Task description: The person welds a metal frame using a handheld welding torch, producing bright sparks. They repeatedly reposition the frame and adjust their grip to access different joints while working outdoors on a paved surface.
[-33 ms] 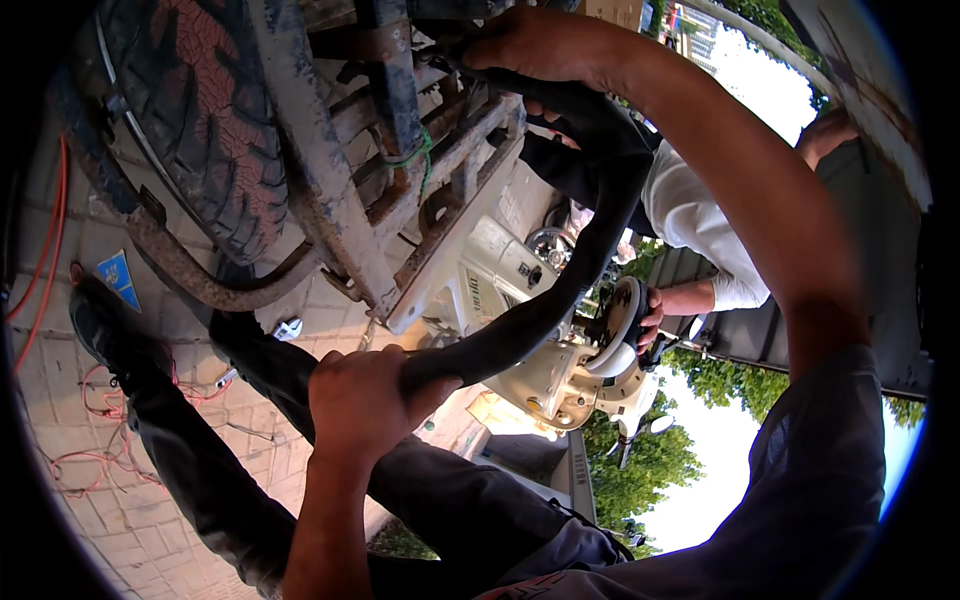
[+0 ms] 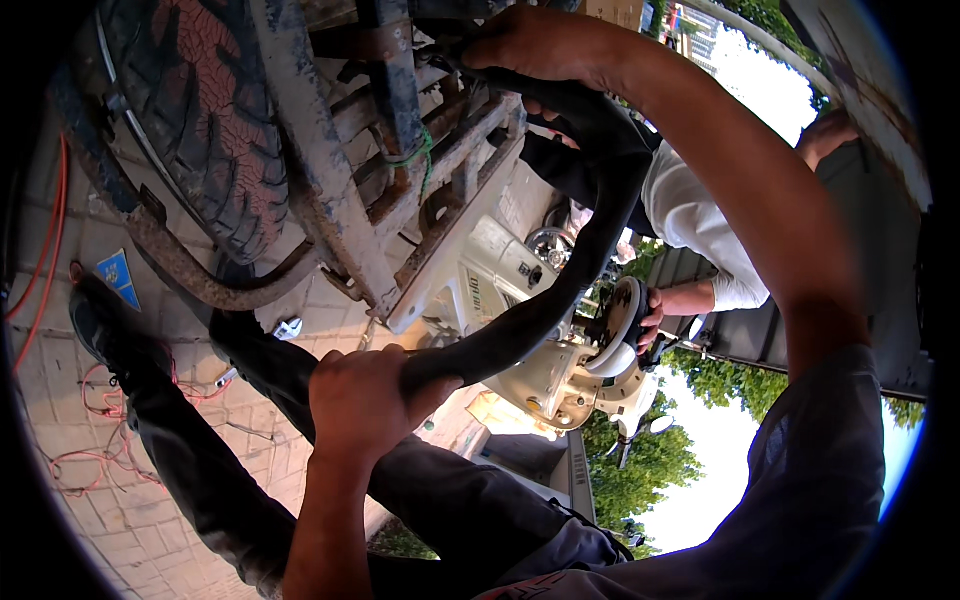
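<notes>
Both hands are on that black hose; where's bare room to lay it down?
Bare paving shows between the tyre and the dark trouser leg. Crowded: orange cable loops by the shoe, and the rusty frame is packed.

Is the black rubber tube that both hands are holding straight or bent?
Bent. The black rubber tube curves in an arc from the right hand near the rusty frame down to the left hand.

You are gripping a matt black rubber hose (image 2: 560, 300), smooth and dull. Above it the metal frame (image 2: 330, 190) is looking rusty and rough; the tyre (image 2: 205, 120) is showing cracked, dusty rubber tread.
</notes>
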Demonstrator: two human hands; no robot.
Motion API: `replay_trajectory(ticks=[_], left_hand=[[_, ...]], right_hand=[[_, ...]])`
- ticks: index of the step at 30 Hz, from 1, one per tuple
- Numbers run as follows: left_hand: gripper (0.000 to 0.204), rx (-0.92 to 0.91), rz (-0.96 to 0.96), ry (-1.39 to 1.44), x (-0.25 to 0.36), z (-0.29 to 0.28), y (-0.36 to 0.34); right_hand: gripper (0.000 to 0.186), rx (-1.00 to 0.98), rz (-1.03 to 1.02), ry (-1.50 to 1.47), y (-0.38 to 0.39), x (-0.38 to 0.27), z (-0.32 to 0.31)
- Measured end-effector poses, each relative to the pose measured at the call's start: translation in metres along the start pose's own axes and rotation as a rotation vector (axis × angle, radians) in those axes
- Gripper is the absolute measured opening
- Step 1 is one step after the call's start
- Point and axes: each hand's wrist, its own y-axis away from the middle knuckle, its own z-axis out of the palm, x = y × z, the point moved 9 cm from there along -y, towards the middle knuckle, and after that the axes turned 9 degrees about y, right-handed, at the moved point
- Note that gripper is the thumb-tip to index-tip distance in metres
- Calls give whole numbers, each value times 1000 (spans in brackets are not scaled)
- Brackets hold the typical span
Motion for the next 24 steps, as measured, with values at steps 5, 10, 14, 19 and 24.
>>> replay_trajectory(ticks=[5,10,14,19,24], left_hand=[[47,13,3,20,2,-2,-2],[47,13,3,22,1,-2,-2],[47,4,-5,7,2,-2,-3],[47,9,-5,19,1,0,-3],[49,23,26,35,4,-1,-4]], right_hand=[[36,-25,-6,-18,-6,2,2],[35,0,-21,-33,-7,7,-1],[37,-34,-24,-45,-8,10,0],[34,-27,-29,-52,-2,5,0],[35,-33,-19,-55,-8,12,1]])
